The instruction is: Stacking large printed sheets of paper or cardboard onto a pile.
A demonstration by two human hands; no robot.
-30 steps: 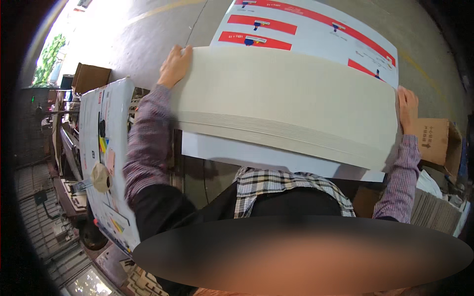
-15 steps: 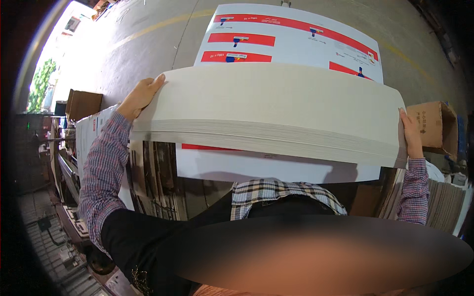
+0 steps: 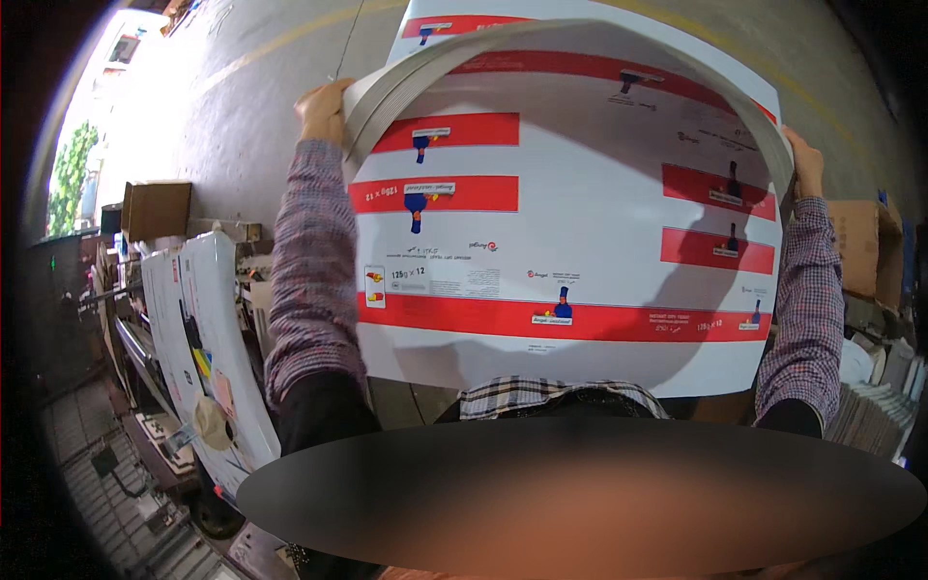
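Observation:
My left hand (image 3: 324,111) grips the left end of a stack of thin greyish-white cardboard sheets (image 3: 406,85). At the other end my right hand (image 3: 804,164) is closed on the same stack. The stack bows upward in an arch between both hands, and mostly its layered edge shows. Under and in front of it spreads a large white printed sheet (image 3: 599,261) with red bands and small blue pictures. A shadow of the stack and arms falls across this sheet. My fingertips are partly hidden behind the stack.
An open brown carton (image 3: 158,211) stands at the left, another brown carton (image 3: 860,242) at the right. Left of me lies a white printed pile (image 3: 184,319) with a round beige item (image 3: 213,422) on it. Cardboard sheets (image 3: 875,416) stand stacked at the lower right.
Both hands have moved up and away from me with the cardboard stack. It has gone from nearly flat to a strong arch, uncovering much more of the printed sheet.

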